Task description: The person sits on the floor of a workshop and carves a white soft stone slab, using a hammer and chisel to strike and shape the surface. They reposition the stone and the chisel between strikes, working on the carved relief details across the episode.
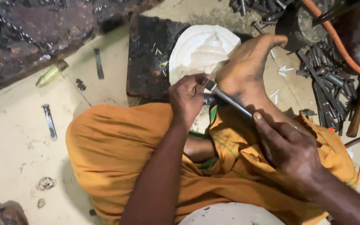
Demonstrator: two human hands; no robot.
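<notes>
Chisel [226, 97] between both hands

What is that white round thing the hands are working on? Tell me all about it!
The white rounded carved piece looks like pale wood or soft stone, with curved grooves cut into its domed top. It rests on a dark, stained block on the floor, just past the person's orange-draped knees. A foot presses on its right side. The left hand steadies a slim metal chisel at its near edge, and the right hand holds the tool's other end. Pale chips lie scattered nearby.
</notes>
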